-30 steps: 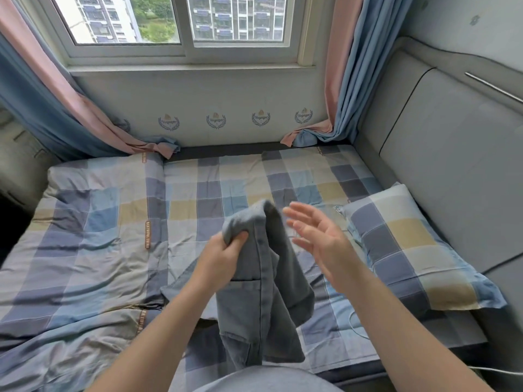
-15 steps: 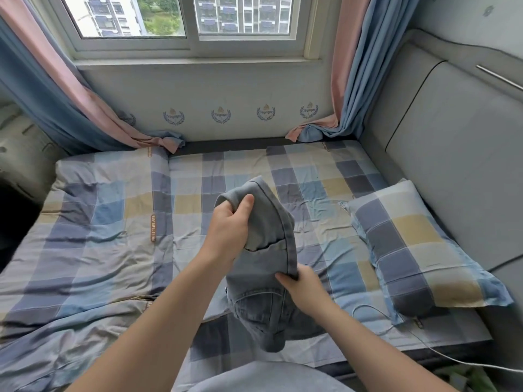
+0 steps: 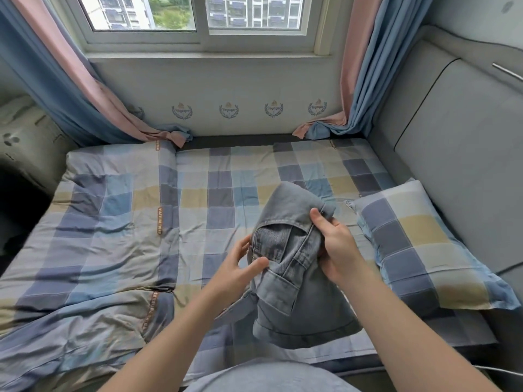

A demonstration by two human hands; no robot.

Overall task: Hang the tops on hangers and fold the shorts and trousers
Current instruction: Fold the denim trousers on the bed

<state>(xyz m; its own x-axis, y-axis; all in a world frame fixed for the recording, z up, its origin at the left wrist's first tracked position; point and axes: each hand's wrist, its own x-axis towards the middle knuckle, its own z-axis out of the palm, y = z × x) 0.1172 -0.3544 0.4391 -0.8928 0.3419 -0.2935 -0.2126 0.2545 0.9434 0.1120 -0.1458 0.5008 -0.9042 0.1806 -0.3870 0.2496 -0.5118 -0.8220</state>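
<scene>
Head camera: a person standing at the edge of a bed (image 3: pixel 240 171) holds a grey-blue denim garment (image 3: pixel 285 250) in the air above the checked sheet, in front of their body. The left hand (image 3: pixel 240 267) pinches the garment's left edge beside a patch pocket, with the thumb laid across the front and the fingers tucked behind. The right hand (image 3: pixel 336 247) grips the upper right edge, thumb on top and fingers curled under the cloth. The two hands are apart, one on each side of the bundle. The denim is doubled over at the top and hangs in loose folds, with a stitched hem along its lower end just above the mattress. The bunched cloth does not show whether it is a pair of shorts or trousers. A matching checked quilt (image 3: pixel 99 222) lies rumpled over the left half of the bed. A checked pillow (image 3: pixel 418 244) rests at the right against a grey padded headboard (image 3: pixel 467 151). Blue and pink curtains (image 3: pixel 56 80) frame the window (image 3: pixel 198 12) beyond the far side of the bed. A white cable (image 3: pixel 503 370) runs along the lower right corner.
</scene>
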